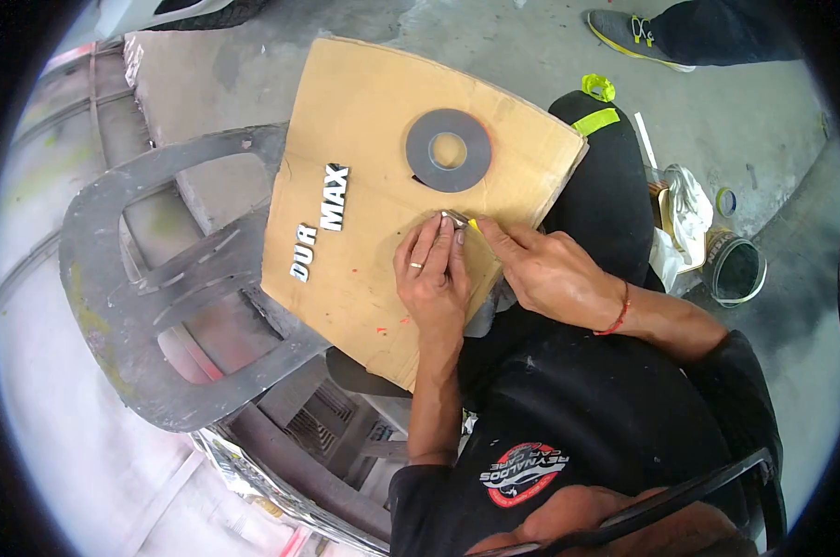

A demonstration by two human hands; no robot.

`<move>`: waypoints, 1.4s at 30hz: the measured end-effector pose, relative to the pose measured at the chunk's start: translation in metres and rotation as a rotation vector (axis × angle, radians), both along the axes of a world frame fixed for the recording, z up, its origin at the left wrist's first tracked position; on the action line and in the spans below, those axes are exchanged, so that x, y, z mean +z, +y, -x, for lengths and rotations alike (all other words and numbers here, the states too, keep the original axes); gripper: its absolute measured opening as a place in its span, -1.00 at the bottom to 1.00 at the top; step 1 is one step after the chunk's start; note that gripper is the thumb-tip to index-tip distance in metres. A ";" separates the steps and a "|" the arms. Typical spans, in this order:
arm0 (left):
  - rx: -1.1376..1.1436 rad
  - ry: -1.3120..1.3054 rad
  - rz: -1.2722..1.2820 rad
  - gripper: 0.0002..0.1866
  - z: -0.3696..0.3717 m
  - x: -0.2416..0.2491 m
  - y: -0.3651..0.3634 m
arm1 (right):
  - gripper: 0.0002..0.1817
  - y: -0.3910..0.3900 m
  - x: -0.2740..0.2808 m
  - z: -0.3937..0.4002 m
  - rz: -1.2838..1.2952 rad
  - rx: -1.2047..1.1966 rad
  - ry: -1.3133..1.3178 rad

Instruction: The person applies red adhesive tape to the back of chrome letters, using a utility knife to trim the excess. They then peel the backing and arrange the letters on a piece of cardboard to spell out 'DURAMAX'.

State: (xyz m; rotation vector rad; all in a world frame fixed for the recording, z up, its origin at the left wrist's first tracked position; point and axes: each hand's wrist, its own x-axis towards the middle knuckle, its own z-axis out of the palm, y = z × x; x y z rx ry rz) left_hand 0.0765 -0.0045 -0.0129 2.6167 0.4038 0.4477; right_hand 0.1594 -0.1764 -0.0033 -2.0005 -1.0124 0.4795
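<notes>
A sheet of cardboard (pixel 346 102) lies across my lap. On it, my left hand (pixel 431 269) presses its fingertips on a small shiny piece (pixel 455 218), most of which the fingers hide. My right hand (pixel 550 269) is closed around a yellow tool (pixel 474 225), whose tip meets the small piece by my left fingertips. Just above both hands rests a grey roll of tape (pixel 420 153), lying flat. To the left, chrome letters reading MAX (pixel 335 198) and DUR (pixel 303 252) lie on the cardboard.
A grey plastic chair (pixel 95 316) stands at the left. Bright yellow tape (pixel 596 121) is stuck near my knee. At the right are a clear container (pixel 736 269) and crumpled white material (pixel 689 204). Another person's shoe (pixel 633 39) shows at the top right.
</notes>
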 end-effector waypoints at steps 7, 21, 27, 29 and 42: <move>0.050 -0.023 0.035 -0.71 0.000 -0.001 -0.007 | -0.24 0.002 0.003 -0.011 0.009 0.057 -0.036; 0.042 -0.049 -0.013 -0.74 -0.003 -0.003 -0.005 | -0.27 -0.007 0.010 -0.015 0.069 0.149 -0.079; 0.028 -0.046 -0.011 -0.74 -0.002 -0.003 -0.004 | -0.26 -0.019 0.028 -0.013 0.200 0.204 -0.092; 0.017 -0.050 -0.005 -0.74 -0.002 -0.004 -0.004 | -0.25 -0.020 0.031 -0.015 0.223 0.202 -0.095; 0.033 -0.029 0.015 -0.70 0.001 -0.004 -0.003 | -0.31 0.004 0.007 -0.013 0.072 0.104 -0.057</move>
